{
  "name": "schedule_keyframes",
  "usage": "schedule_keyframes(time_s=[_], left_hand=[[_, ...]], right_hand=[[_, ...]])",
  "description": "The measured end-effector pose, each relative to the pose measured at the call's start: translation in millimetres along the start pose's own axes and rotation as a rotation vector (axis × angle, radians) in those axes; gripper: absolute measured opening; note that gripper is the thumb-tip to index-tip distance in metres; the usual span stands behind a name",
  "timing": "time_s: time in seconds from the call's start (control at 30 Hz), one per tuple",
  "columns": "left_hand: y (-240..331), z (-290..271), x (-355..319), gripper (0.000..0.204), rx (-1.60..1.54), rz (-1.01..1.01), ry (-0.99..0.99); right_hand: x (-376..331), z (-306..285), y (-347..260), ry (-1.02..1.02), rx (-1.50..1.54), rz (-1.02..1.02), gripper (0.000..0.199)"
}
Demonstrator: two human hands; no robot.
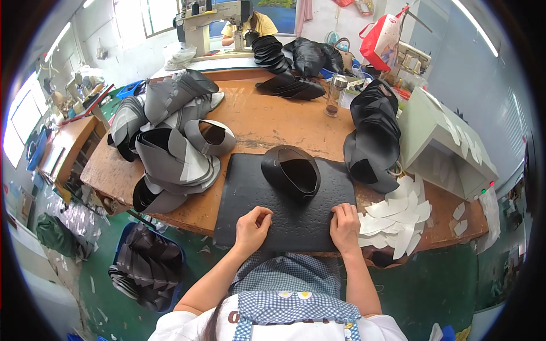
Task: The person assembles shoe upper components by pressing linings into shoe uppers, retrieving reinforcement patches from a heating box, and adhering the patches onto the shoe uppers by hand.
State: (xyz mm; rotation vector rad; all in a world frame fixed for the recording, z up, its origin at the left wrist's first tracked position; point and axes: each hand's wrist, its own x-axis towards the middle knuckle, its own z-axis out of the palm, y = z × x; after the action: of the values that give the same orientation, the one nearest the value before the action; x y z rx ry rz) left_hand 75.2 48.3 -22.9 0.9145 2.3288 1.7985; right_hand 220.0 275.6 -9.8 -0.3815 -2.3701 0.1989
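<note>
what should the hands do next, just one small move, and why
Probably reach the right hand forward to the dark shoe piece. It stands alone on the black mat, just beyond both hands and touched by neither, and I see nothing held in the right hand or the left hand.

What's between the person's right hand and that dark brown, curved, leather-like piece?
Only a stretch of the black, pitted, rectangular mat lies between the right hand and the dark brown, curved, leather-like piece, as the head view shows.
</note>
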Motion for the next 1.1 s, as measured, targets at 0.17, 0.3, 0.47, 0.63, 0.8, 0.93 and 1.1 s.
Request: schedule_keyframes(time_s=[0.17, 0.3, 0.47, 0.63, 0.8, 0.93, 1.1], left_hand=[[-2.4, -5.7, -7.9, 0.008, -0.005, -0.018, -0.001], [-1.4, -5.4, -7.1, 0.007, -0.007, -0.045, -0.005], [3.0, -5.6, -4.8, 0.009, 0.017, 0.008, 0.006], [1.4, -4.8, -4.8, 0.009, 0.017, -0.015, -0.008], [0.3, -5.5, -6.5, 0.009, 0.064, -0.025, 0.007], [4.6, -4.9, -5.8, 0.009, 0.088, -0.038, -0.014], [3.9, -4.3, -2.8, 0.009, 0.124, -0.038, -0.017]], right_hand=[[-3.8, 4.6, -3.4, -0.008, -0.005, -0.007, 0.009], [-2.8, 5.7, -2.0, -0.022, 0.011, -0.024, 0.01], [-1.3, 3.1, -2.6, -0.007, 0.004, -0.009, 0.009], [-2.1, 5.7, -0.8, -0.041, 0.013, 0.011, 0.01], [-2.4, 5.5, -1.8, -0.026, 0.032, -0.002, 0.012], [-2.9, 5.1, -0.9, -0.025, 0.043, 0.016, 0.011], [0.3, 3.8, -1.6, -0.041, 0.049, 0.022, 0.012]])
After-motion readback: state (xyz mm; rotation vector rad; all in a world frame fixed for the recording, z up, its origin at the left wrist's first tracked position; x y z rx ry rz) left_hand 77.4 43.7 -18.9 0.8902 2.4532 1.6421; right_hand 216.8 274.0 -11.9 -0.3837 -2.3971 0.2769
